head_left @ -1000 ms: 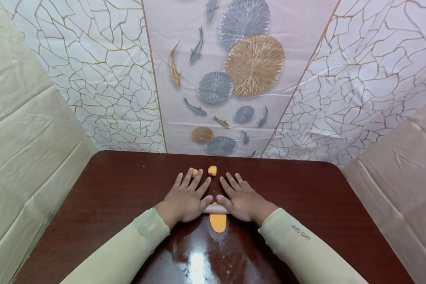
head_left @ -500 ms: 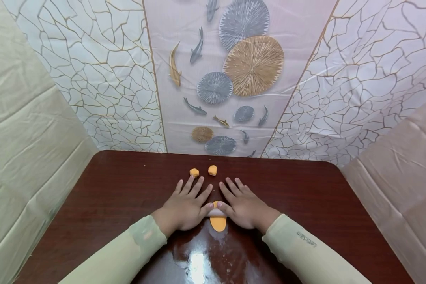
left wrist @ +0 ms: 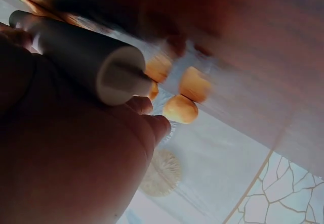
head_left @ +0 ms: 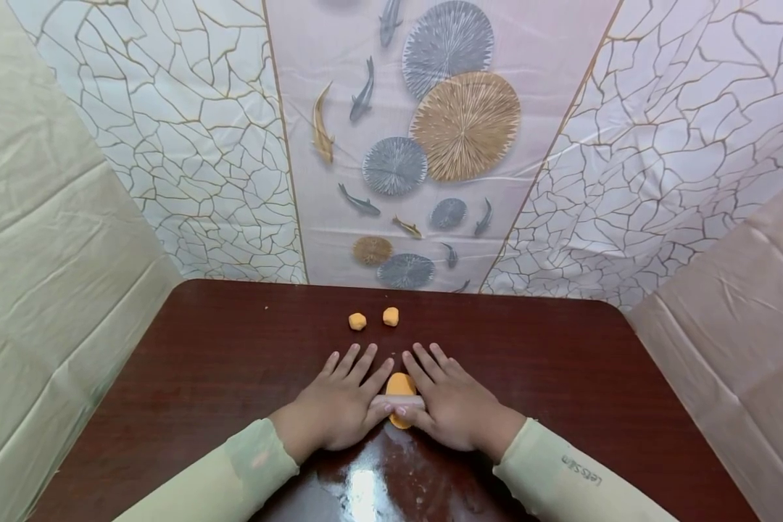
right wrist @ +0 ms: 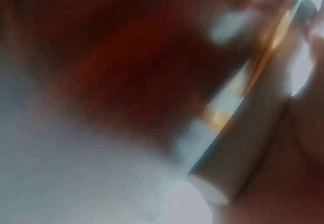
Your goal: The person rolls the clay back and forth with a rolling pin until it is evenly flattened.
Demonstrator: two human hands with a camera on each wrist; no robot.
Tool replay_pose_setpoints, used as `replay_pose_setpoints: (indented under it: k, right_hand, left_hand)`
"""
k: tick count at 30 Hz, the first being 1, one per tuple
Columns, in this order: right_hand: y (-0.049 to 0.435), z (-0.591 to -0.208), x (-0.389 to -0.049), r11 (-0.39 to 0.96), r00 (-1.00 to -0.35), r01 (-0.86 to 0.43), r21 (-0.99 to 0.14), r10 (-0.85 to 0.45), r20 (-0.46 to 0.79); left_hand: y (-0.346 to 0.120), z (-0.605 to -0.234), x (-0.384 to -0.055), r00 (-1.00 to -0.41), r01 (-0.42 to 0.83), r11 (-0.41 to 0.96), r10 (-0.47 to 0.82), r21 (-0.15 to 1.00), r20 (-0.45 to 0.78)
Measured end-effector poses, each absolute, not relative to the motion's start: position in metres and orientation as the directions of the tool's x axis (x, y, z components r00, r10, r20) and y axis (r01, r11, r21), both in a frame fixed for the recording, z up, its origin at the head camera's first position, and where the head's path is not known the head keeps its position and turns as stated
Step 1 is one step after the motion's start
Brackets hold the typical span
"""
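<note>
Left hand [head_left: 336, 409], right hand [head_left: 460, 409] — fingers [head_left: 363, 362] straight, spread, gripping nothing. Both touch pale roller [head_left: 398, 401] — it lies across flat orange dough [head_left: 401, 383].

Pale rolling pin [head_left: 396, 400] crosswise on flat, oval orange dough [head_left: 401, 384].

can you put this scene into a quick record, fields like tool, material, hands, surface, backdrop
tool: pale roller, lying across the flat orange piece
material: flat orange piece, showing on both sides of the roller
spare lumps: left orange lump and right orange lump, apart, beyond the fingertips
left hand: left hand, fingers spread, on the roller's left part
right hand: right hand, fingers spread, on the roller's right part
surface: dark reddish-brown table, glossy
backdrop: patterned sheet with fish and round motifs
</note>
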State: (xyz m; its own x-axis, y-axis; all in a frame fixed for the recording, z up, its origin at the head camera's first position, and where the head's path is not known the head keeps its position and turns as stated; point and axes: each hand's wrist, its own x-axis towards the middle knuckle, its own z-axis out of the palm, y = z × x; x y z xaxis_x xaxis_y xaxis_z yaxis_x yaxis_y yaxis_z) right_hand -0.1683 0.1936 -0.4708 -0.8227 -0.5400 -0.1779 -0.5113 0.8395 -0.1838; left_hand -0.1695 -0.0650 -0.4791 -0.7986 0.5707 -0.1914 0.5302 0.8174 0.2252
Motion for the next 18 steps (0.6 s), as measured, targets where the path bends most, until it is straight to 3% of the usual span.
replay_pose_setpoints:
  k: [18]
  right_hand:
    - [0.198,-0.473,-0.127,0.791,-0.782,-0.598,-0.128,-0.611,-0.122]
  left_hand:
    - [-0.066,-0.477,-0.131,-0.765,0.568,0.793,0.607,0.22,-0.215]
